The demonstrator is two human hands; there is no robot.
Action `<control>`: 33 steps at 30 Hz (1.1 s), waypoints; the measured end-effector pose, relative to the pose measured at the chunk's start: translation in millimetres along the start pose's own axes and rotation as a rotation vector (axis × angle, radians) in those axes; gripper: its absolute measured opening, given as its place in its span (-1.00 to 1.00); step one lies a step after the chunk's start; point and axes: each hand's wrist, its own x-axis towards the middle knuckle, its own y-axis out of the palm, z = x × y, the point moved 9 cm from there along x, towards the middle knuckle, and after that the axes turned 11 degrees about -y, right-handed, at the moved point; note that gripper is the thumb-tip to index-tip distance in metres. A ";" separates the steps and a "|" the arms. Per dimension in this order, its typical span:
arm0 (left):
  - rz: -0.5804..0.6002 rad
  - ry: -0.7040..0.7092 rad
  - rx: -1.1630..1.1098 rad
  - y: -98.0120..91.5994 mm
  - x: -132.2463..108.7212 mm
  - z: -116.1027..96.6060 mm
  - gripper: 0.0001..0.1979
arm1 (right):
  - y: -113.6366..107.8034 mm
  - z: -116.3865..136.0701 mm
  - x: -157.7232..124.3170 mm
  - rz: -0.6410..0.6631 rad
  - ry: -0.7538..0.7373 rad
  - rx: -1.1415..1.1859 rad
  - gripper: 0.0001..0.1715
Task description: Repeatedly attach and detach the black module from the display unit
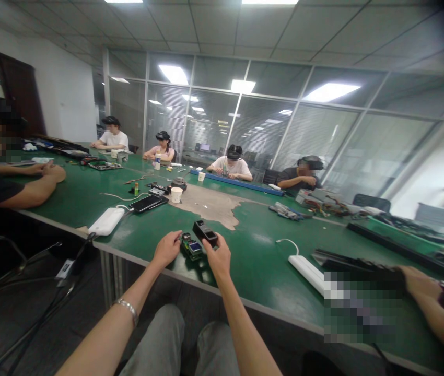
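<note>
Near the front edge of the green table, my right hand (218, 254) grips a small black housing (205, 233) with rectangular openings, tilted above the tabletop. Just left of it lies a green circuit board (192, 247) with a small blue-lit part. My left hand (167, 248) is beside the board's left side, its fingers drawn together; whatever they hold, if anything, is too small to make out. A metal bracelet is on my left wrist.
A white power bank (106, 221), phone (145, 203) and paper cup (176, 195) stand left. Rightward lie a white device (307, 272), dark strips and a person's arm (421, 287). Several people sit around the table (259, 240).
</note>
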 end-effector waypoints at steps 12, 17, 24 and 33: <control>-0.003 0.024 0.043 -1.1 -0.9 -3.1 -0.59 | 14.6 -35.5 -12.0 0.127 0.065 -0.367 -0.22; -0.002 0.003 0.028 -0.6 -1.3 -1.1 -0.57 | 13.4 -28.2 -17.7 0.103 -0.005 -0.451 -0.03; 0.017 -0.027 0.002 0.5 -1.8 1.9 -0.54 | 10.3 -28.9 -18.6 0.094 -0.008 -0.403 -0.16; 0.013 0.015 0.035 -2.3 -2.6 -4.2 -0.62 | -4.0 -21.0 -21.4 0.020 0.045 -0.202 -0.47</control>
